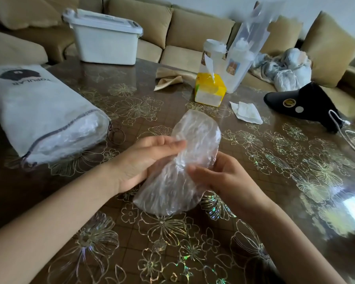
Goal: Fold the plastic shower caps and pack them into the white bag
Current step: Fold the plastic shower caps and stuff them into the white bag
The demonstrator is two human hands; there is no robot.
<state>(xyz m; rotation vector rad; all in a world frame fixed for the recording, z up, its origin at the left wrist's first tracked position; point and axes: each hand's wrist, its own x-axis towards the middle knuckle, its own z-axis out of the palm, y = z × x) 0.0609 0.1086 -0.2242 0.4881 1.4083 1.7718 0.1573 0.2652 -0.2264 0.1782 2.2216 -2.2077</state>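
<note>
Your left hand (143,160) and right hand (219,175) both pinch the cap (180,179) by its sides, just above the table (264,160), right of the bag (39,111); it looks light, floppy and slippery, so hold its edges gently.

Your table (254,181) wears a brown cover printed with shiny flower outlines. At your left the white bag (39,119) lies on its side, its open end turned toward the middle, with clear plastic showing inside. A white lidded tub (105,44) stands at the far edge. Past the middle sit a beige cloth (168,78), a yellow carton (210,91) and an upright clear bag (242,64). A crumpled tissue (245,113) lies near the carton, and a black pouch (299,103) lies at your right.
</note>
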